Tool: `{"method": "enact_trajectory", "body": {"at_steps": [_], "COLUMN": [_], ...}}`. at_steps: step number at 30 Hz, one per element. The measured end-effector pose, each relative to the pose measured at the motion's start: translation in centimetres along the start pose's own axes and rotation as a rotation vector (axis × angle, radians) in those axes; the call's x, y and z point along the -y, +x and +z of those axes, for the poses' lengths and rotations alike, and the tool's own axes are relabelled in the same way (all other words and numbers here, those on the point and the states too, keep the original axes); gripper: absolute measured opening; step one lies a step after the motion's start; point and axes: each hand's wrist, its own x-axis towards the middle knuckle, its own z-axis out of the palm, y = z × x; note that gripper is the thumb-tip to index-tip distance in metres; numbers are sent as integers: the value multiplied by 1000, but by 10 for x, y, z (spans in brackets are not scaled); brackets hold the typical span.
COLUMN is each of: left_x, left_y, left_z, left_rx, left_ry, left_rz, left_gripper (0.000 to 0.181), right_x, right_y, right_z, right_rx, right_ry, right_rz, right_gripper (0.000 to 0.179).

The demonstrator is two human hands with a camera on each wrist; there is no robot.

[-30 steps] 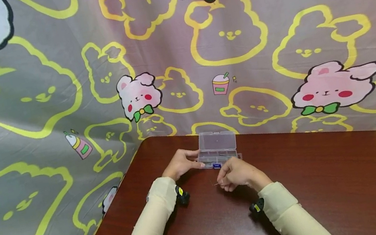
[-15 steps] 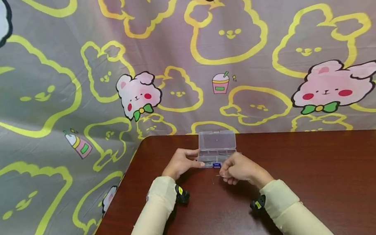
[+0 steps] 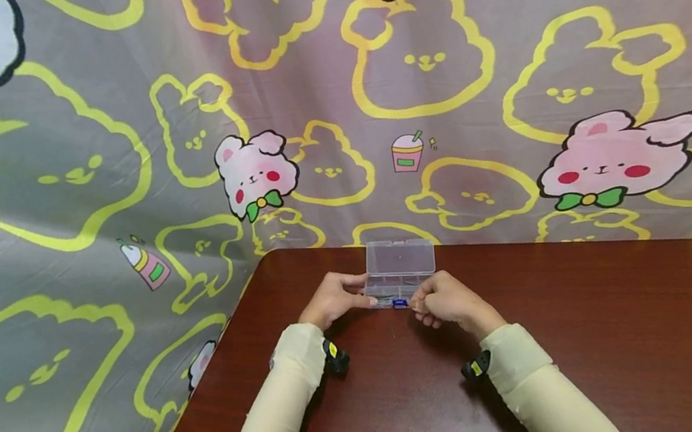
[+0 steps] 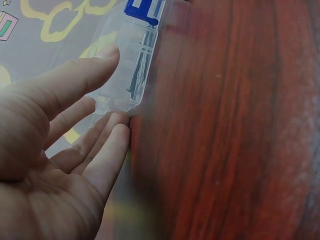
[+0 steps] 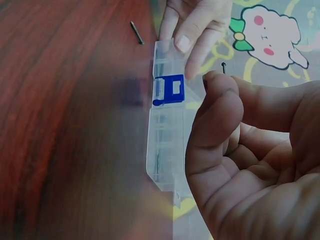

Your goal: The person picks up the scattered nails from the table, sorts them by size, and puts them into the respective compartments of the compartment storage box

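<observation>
A clear plastic compartment box (image 3: pixel 400 259) stands on the table with its lid raised and a blue latch (image 5: pixel 172 90) on its front. Thin dark nails (image 4: pixel 140 70) lie in a front compartment. At the box's left end, my left hand (image 3: pixel 331 300) touches it with thumb and fingers fairly straight. Thumb and index finger of my right hand (image 3: pixel 445 297) pinch a small nail (image 5: pixel 223 66), its head sticking up above the fingertips. This hand is by the front right part of the box, covering that corner in the head view. Another nail (image 5: pixel 136 32) lies on the table before the box.
The brown wooden table (image 3: pixel 615 323) stretches right and toward me. A grey curtain (image 3: pixel 471 140) with cartoon rabbits hangs behind it and along its left side. Black wrist cameras (image 3: pixel 336 357) are strapped below both hands.
My right hand has moved away from me and slightly right, bringing the pinched nail from in front of the box to its front edge. The left hand and box keep their place.
</observation>
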Motion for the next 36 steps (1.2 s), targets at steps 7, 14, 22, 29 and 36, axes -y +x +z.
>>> {"method": "enact_trajectory", "body": {"at_steps": [7,14,22,29,36], "left_x": [-1,-2,-3,-3,-3], "left_y": [0,0,-1,-2,-2], "left_z": [-1,0,0,-1,0], "left_rx": [0,-6,-5,-10,-6], "left_ry": [3,-2,-1,9,10], "left_rz": [-3,7,14,8,-2], "left_gripper": [62,61,62,61,62], "right_x": [-2,-2,-1,1,1], "right_y": [5,10,15,24,29], "right_z": [-3,-7,-11,-15,-17], "right_rx": [-23,-51,-73,-113,-134], "right_ry": [6,-6,-22,-43,-74], "right_rz": [22,55,60,79,85], "right_gripper": [16,19,19,19,34]}}
